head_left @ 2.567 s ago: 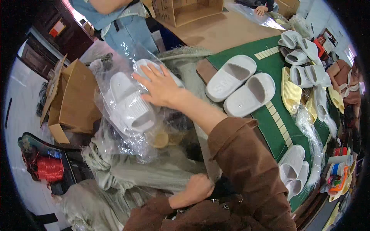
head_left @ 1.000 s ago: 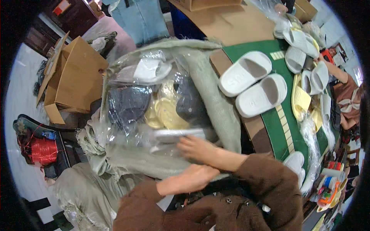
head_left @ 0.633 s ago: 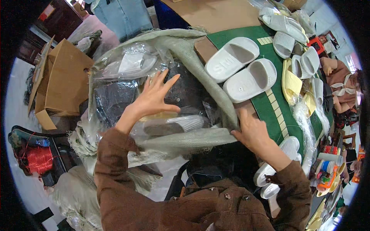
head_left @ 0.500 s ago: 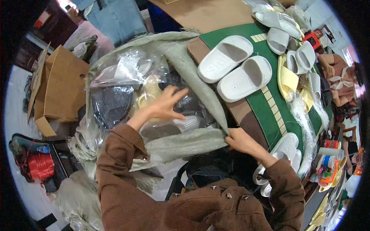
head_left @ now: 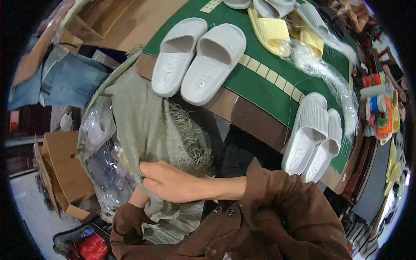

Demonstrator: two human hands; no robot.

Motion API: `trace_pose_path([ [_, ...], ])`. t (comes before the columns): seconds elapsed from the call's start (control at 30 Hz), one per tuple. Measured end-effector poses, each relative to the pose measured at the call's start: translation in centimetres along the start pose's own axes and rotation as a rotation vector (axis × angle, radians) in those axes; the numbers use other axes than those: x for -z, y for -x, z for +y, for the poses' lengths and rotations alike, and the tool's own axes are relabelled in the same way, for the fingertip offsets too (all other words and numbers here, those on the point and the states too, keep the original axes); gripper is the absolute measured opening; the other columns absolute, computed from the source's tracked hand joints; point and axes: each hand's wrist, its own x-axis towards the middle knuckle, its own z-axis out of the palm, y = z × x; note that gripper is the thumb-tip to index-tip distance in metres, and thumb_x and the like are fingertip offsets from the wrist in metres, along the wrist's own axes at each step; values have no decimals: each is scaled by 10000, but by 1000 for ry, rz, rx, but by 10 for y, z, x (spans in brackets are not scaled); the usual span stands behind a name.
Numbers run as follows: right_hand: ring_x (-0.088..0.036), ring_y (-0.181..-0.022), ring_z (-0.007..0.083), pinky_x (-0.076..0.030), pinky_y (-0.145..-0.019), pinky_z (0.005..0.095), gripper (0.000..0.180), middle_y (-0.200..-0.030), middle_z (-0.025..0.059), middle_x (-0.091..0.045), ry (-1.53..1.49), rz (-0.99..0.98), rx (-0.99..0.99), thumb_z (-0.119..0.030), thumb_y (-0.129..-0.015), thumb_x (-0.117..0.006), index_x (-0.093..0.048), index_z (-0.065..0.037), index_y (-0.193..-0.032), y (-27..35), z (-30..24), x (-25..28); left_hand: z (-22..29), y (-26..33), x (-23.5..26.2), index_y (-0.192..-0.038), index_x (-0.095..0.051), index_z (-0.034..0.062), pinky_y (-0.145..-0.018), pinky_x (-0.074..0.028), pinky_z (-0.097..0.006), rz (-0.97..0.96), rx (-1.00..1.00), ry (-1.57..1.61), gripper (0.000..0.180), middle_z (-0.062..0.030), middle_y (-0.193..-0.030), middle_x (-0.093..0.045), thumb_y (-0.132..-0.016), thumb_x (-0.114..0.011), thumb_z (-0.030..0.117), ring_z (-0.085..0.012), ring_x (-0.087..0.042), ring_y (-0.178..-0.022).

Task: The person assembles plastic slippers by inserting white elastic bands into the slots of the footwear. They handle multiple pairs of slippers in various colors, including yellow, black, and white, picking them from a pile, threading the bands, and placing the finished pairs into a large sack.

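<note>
My right hand [head_left: 169, 181] is closed on the rim of a grey-green woven sack [head_left: 138, 112], its cloth drawn across the sack's mouth. Frayed threads hang from the gathered cloth. Just behind the right hand, my left hand [head_left: 139, 197] shows only near the wrist; its fingers are hidden. Inside the sack, clear plastic bags [head_left: 104, 160] hold dark and pale slippers, partly covered by the cloth. A pair of white slide slippers [head_left: 214, 63] lies beyond my hands on a green mat [head_left: 268, 102].
More white slides [head_left: 305, 130] rest at the mat's near right edge. Yellow slides [head_left: 271, 34] and a bundle of clear plastic strips [head_left: 329, 71] lie farther back. An open cardboard box [head_left: 69, 169] stands left of the sack. Another person's arm [head_left: 32, 63] appears at far left.
My right hand has pulled the sack's rim leftward across its mouth. My left hand has come from over the bagged slippers to beside the right. The whole view has shifted and turned.
</note>
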Motion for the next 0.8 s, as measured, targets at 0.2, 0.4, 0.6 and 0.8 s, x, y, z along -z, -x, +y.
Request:
trace_pose_path([
  [0.2, -480, -611, 457, -381, -586, 488, 158, -658, 273, -470, -96, -71, 56, -65, -842, -477, -409, 77, -833, 8, 6, 16, -34, -71, -14, -1293, -540, 112, -976, -466, -494, 57, 72, 7, 663, -184, -1364, -449, -720, -762, 362, -465, -363, -1290],
  [0.4, -495, -687, 458, -379, -637, 504, 175, -707, 267, -466, -115, -113, 91, -79, -860, -483, -409, 79, -841, 20, 18, 29, -35, -149, -40, -1295, -536, 98, -1002, -442, -477, 20, 59, 25, 626, -181, -1382, -441, -743, -749, 304, -450, -377, -1287],
  [0.6, -515, -745, 512, -396, -676, 527, 172, -773, 307, -514, -73, -122, -76, -82, -856, -476, -423, 81, -844, 43, 13, 63, -9, -181, -64, -1297, -533, 83, -1029, -418, -461, -30, -18, 37, 591, -179, -1400, -434, -767, -737, 246, -434, -392, -1284],
  [0.8, -532, -703, 452, -428, -649, 479, 159, -747, 270, -509, 70, -25, -183, -86, -847, -504, -446, 51, -903, 64, 7, 93, 39, -136, -78, -1300, -529, 68, -1056, -394, -445, -145, -149, 124, 558, -176, -1419, -427, -791, -724, 189, -418, -406, -1281],
])
